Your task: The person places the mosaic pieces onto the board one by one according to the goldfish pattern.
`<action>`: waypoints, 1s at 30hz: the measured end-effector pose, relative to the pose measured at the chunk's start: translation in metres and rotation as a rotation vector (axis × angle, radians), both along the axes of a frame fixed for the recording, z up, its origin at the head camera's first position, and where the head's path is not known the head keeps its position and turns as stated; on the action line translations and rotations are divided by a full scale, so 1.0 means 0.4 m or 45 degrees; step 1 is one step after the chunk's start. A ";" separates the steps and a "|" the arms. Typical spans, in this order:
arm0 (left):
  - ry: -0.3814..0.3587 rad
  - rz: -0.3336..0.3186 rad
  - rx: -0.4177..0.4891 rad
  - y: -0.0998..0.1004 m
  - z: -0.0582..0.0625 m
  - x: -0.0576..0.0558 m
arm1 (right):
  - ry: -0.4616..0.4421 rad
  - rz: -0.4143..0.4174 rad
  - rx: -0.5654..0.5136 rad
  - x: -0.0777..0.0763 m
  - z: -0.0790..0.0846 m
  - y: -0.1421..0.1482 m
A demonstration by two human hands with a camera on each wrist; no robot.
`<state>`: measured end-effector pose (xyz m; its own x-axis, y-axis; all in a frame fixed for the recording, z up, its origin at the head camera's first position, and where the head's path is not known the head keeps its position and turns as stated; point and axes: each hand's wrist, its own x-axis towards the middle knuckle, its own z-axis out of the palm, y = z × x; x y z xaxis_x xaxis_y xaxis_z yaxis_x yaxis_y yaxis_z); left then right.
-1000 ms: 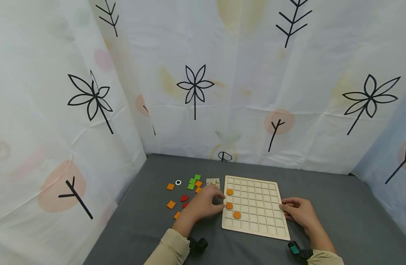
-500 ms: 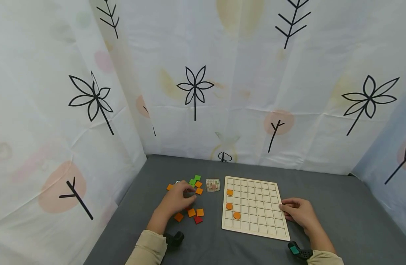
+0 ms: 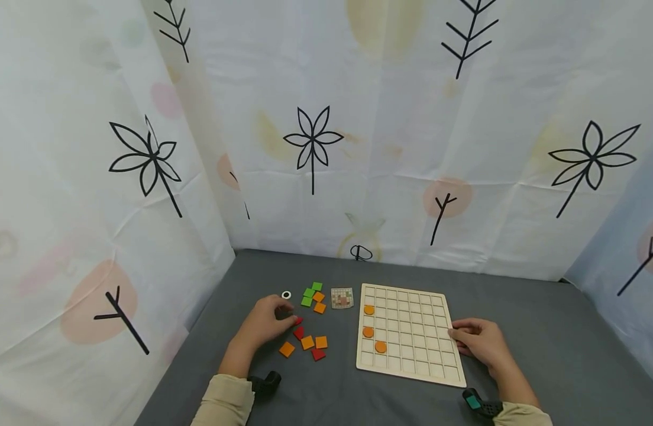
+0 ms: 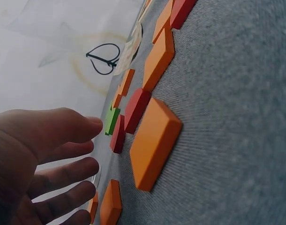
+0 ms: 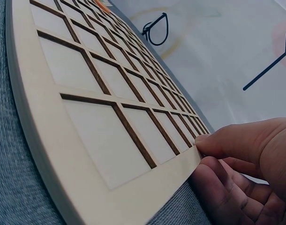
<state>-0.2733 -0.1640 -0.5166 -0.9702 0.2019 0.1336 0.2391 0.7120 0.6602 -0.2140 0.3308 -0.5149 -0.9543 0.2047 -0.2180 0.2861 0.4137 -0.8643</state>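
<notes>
My left hand point(image 3: 262, 319) is over the loose tiles left of the board, fingers relaxed and apart with nothing between them in the left wrist view. Nearest its fingertips in the head view is a red tile point(image 3: 298, 320), partly covered. On the other side, my right hand point(image 3: 481, 340) pinches the right edge of a pale wooden grid board point(image 5: 35, 136) between thumb and fingers. Three round orange pieces, among them an upper disc point(image 3: 369, 310) and a lower disc point(image 3: 380, 347), lie in cells toward the board's left side.
Green tiles point(image 3: 309, 293) and several orange tiles point(image 3: 287, 349) lie scattered on the grey cloth. Behind them are a white ring point(image 3: 286, 295) and a small patterned card point(image 3: 342, 298). A printed curtain point(image 3: 390, 148) stands behind the table.
My left hand has moved left from the board's left edge to the loose tiles, uncovering the card and several tiles. My right hand keeps its grip on the board.
</notes>
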 end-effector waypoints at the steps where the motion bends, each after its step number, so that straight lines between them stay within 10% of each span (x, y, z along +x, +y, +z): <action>1: -0.006 -0.007 -0.001 0.000 -0.001 -0.001 | 0.002 -0.004 0.002 0.000 0.001 -0.001; 30: -0.012 -0.056 -0.052 -0.001 -0.012 -0.007 | 0.007 -0.002 0.006 0.001 0.005 -0.003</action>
